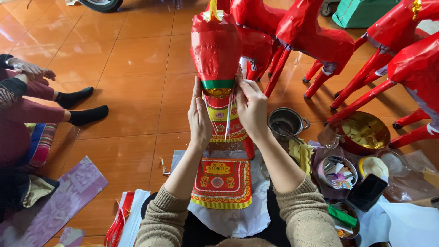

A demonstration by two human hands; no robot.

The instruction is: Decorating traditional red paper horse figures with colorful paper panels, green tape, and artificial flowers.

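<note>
Paper horse (216,50), red and glossy, was held upright over the person's lap in the head view, its body already fully covered in red paper and a green band fixed round it. Below the band, a gold strip and a patterned red-and-yellow trim piece (227,123) were seen laid against the horse, so the decoration was judged to be partly applied. The left hand (199,120) was pressed flat against the left side of the trim, its grip open, palm and fingers steadying the piece. The right hand (251,107) was closed in a pinch on the upper right edge of the trim, near some thin white strands hanging there. A second, matching decorated panel (222,183) lay flat on white paper in the lap and was not yet attached, which suggested that more trimming remained.

Several other red horses (315,41) stood on the tiled floor (132,68) behind, apparently at a similar stage. A small metal pot (287,121), a golden bowl (363,131), a dark phone (368,192) and tubs of paper scraps were set to the right. Another person's legs in black socks (87,114) were seen at the left.
</note>
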